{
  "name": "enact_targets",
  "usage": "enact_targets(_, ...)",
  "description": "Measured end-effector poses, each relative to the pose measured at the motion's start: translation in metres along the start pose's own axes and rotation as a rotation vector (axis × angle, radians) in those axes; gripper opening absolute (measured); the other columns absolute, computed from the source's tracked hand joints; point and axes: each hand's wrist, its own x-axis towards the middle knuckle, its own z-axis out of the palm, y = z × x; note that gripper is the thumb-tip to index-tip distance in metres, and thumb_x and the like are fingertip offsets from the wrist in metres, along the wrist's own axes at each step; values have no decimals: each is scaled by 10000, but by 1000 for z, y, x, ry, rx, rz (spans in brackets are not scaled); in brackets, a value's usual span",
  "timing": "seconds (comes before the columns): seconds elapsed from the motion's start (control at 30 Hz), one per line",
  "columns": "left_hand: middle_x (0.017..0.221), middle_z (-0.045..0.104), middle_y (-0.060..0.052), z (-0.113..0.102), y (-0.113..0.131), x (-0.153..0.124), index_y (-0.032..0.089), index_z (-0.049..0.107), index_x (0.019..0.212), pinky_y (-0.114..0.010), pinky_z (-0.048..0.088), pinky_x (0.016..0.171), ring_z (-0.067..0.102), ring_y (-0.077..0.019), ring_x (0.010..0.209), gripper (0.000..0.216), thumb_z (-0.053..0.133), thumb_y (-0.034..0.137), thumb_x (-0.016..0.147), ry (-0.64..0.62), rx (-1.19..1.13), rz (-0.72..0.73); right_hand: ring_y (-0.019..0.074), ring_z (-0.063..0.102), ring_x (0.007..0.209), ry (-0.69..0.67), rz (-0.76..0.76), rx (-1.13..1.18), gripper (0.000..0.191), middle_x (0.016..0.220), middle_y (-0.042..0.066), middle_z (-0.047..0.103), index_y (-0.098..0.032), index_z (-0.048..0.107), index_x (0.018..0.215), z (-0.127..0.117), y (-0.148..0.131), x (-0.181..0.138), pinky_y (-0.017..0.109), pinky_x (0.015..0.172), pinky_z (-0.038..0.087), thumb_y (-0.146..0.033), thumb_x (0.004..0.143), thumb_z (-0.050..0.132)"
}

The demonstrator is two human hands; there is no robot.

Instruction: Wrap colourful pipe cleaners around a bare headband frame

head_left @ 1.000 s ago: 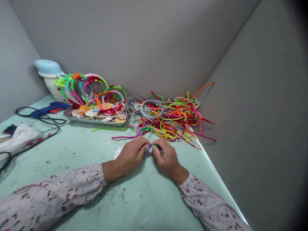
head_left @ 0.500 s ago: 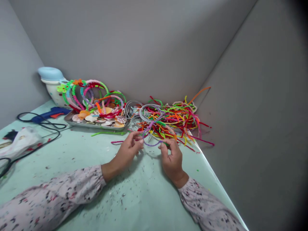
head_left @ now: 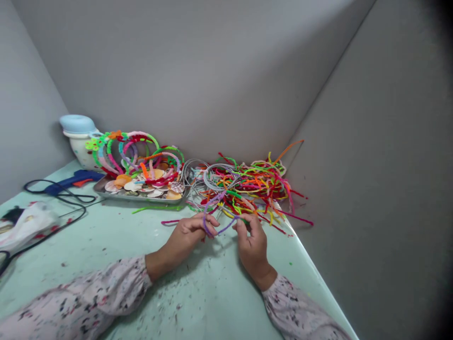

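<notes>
My left hand (head_left: pixel 189 232) and my right hand (head_left: pixel 252 238) rest on the pale green table (head_left: pixel 106 245), both pinching a purple pipe cleaner (head_left: pixel 214 212) that loops up between them. A green bit shows at my right fingertips. Just behind my hands lies a tangled heap of coloured pipe cleaners (head_left: pixel 255 182) mixed with grey wire hoops (head_left: pixel 212 172).
A metal tray (head_left: pixel 102 188) with shells and several pipe-cleaner-wrapped headbands (head_left: pixel 138 151) sits at the back left. Behind it stands a white jar with a blue lid (head_left: pixel 79 137). A blue glue gun (head_left: pixel 72 179), black cable and a plastic bag (head_left: pixel 26 222) lie at left. Grey walls enclose the corner.
My hands have drawn apart and the purple pipe cleaner has opened into a loop between them. The view has tilted up a little.
</notes>
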Motion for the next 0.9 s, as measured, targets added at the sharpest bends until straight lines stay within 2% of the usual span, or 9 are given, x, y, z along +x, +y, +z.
enact_targets(0.07, 1019, 634, -83, 0, 2, -5, 200, 728, 786, -361, 485, 836, 579, -208, 986, 206, 531, 162, 835, 26, 153, 197, 169, 607, 759, 4, -5, 5, 118, 848, 29, 609, -208, 562, 983, 0, 0, 0, 320, 718, 494, -250, 911, 478)
enact_targets(0.17, 1048, 606, -99, 1, 2, -9, 228, 713, 971, -353, 501, 823, 583, -201, 979, 266, 484, 137, 870, -26, 312, 377, 173, 601, 763, 9, 10, 17, 119, 852, 33, 612, -207, 559, 980, -1, 0, 1, 315, 703, 494, -255, 911, 475)
enact_targets(0.23, 1048, 595, -95, 2, 0, -9, 244, 660, 1100, -339, 495, 838, 578, -188, 977, 319, 471, 113, 879, 6, 442, 435, 179, 597, 778, -24, 8, 26, 125, 858, 39, 609, -206, 560, 986, -1, -1, 1, 314, 706, 492, -258, 911, 475)
enact_targets(0.3, 1072, 580, -93, 1, -2, -6, 249, 609, 1174, -338, 480, 868, 565, -185, 1001, 342, 499, 118, 878, 106, 571, 446, 175, 590, 770, -92, -13, 37, 120, 850, 37, 602, -207, 566, 977, 0, -3, 0, 305, 704, 485, -249, 910, 475)
enact_targets(0.43, 1091, 581, -92, -5, -7, 0, 249, 607, 1162, -370, 452, 889, 538, -212, 1028, 317, 569, 169, 858, 202, 779, 507, 167, 570, 753, -233, -95, 38, 103, 817, 27, 594, -205, 582, 922, 1, -11, -2, 291, 702, 461, -218, 898, 483)
enact_targets(0.63, 997, 647, -79, -7, -16, 2, 217, 630, 1078, -364, 433, 823, 566, -199, 918, 218, 582, 222, 865, 101, 858, 541, 166, 564, 764, -318, -99, 48, 110, 830, 27, 595, -209, 581, 932, 2, -15, -3, 286, 697, 448, -213, 905, 474)
enact_targets(0.77, 951, 672, -76, -4, -16, 5, 204, 635, 1022, -363, 408, 800, 576, -199, 885, 175, 574, 268, 872, 95, 908, 513, 160, 563, 745, -356, -113, 48, 106, 810, 23, 594, -202, 579, 924, 3, -15, -5, 279, 685, 440, -217, 910, 474)
enact_targets(0.9, 826, 689, -60, -3, -18, 11, 197, 660, 884, -353, 385, 731, 590, -196, 782, 153, 604, 333, 839, 136, 935, 573, 152, 564, 722, -363, -94, 59, 116, 798, 23, 596, -196, 579, 926, 3, -16, -5, 269, 666, 437, -226, 916, 468)
